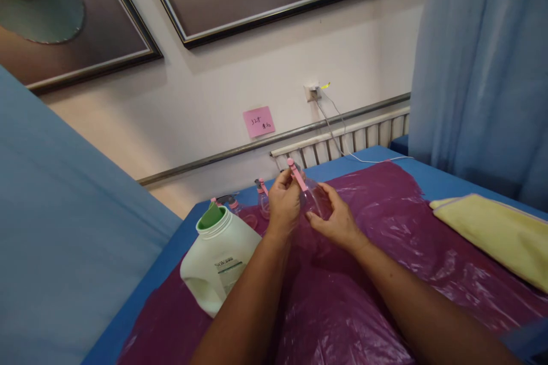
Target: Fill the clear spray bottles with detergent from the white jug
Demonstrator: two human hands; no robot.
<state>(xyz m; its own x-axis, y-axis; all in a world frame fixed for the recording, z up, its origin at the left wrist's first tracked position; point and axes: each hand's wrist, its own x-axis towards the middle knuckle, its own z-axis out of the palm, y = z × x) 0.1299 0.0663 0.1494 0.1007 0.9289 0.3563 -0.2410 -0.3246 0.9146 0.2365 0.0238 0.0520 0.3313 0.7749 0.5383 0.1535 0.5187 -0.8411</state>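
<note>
We look down at a blue tabletop (432, 179) that runs up to a pale wall. A crinkled purple plastic sheet (385, 274) covers most of it. A wide blue cloth (51, 222) fills our left side, and a blue curtain (483, 63) hangs on the right. Beneath the curtain, a folded yellow cloth (496, 231) lies on the tabletop, with its near edge over the plastic sheet.

Near our left forearm a white jug (214, 271) stands on the sheet. Its mouth is open and something green (211, 215) sticks out of it.

Both hands meet above the middle of the sheet, holding a small clear spray bottle (311, 195) clear of the surface. It is tilted, with its pink top pointing up and to the left. Our left hand (285, 202) has its grip closed tight around the neck, just under the pink sprayer (297, 174), with the fingers curled in. Our right hand (337, 221) has a looser grip on the clear body, the thumb and fingertips pressed on it from the right and the palm partly open.

Behind the left hand, two more small bottles with pink tops (262, 197) stand near the far edge of the tabletop. We cannot tell whether they touch each other.

On the wall above them is a pink note (259, 121). Its writing is too small to read.
</note>
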